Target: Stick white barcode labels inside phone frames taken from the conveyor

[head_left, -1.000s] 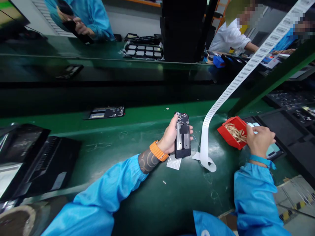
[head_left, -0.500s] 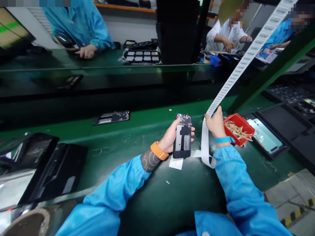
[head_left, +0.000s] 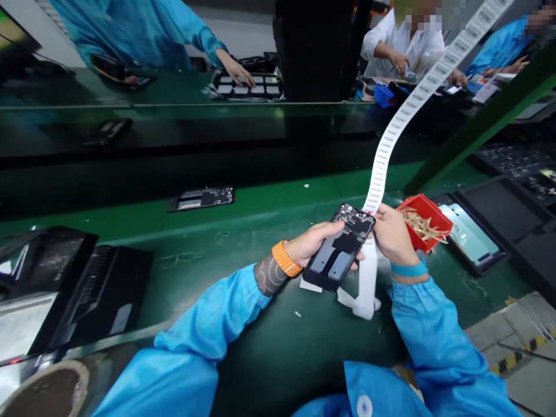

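Observation:
My left hand point(head_left: 313, 243) grips an opened phone point(head_left: 337, 249) with its inner parts facing up, thumb across the circuit board end. The phone is tilted, its top end leaning to the right. At that end my right hand point(head_left: 393, 231) is closed on a long white strip of barcode labels point(head_left: 397, 124), which runs up to the top right. Below the hand the strip's loose end hangs and curls onto the green table. A small white label sheet point(head_left: 311, 285) lies partly under the phone. My right fingertips are partly hidden behind the strip and phone.
A red bin point(head_left: 428, 223) of tan scraps stands right of my right hand, beside a tray with a pale phone-like panel point(head_left: 471, 236). Another opened phone point(head_left: 202, 198) lies back left. A green post point(head_left: 482, 119) slants at right. Co-workers sit across the bench; one hand point(head_left: 237, 70) reaches over a tray.
The phone has turned clockwise and moved right, up against the label strip. My right hand has shifted slightly right and down; the strip now bows. A co-worker's hand has reached to the tray.

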The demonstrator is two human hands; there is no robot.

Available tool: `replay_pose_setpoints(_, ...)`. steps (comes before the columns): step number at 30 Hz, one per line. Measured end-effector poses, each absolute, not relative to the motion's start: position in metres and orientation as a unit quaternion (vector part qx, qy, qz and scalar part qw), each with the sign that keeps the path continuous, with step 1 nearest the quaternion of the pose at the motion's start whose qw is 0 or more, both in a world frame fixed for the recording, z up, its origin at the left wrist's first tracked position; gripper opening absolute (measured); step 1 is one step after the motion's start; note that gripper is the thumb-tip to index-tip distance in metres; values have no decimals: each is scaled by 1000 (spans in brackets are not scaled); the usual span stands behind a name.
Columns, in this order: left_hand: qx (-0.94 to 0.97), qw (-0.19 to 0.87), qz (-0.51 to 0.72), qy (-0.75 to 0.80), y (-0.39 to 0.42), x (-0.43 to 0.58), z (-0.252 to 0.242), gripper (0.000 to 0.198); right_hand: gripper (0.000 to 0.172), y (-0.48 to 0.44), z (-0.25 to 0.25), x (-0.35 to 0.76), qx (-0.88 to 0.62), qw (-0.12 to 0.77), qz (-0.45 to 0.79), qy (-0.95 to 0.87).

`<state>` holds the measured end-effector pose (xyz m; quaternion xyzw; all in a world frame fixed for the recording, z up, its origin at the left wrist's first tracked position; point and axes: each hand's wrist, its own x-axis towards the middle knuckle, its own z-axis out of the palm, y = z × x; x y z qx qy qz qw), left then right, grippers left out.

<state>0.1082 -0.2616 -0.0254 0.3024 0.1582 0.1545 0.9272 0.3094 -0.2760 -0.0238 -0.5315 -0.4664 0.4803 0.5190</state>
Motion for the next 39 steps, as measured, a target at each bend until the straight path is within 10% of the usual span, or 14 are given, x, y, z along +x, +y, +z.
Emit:
replay_pose_setpoints(6,304,909,231,164,-268,117,-26,47,43,-303,-30,315,-533,589,328,-511)
replay_pose_setpoints(12,275,925,222,137,-270,112,-27,54,11,-321,-28,318,-486,550,210,-646)
replay_pose_setpoints(26,208,954,181,116,-277,111,-17,75,23,-322,-21,326,-462,466,-71,-751)
replay_pose_setpoints(35,167,952,238,98,-281,119,-8,76,22,-322,-30,320,-454,493,-88,-737)
replay_pose_setpoints(39,201,929,233,204,-278,120,-10,63,5,-318,-23,325,-498,650,2,-573)
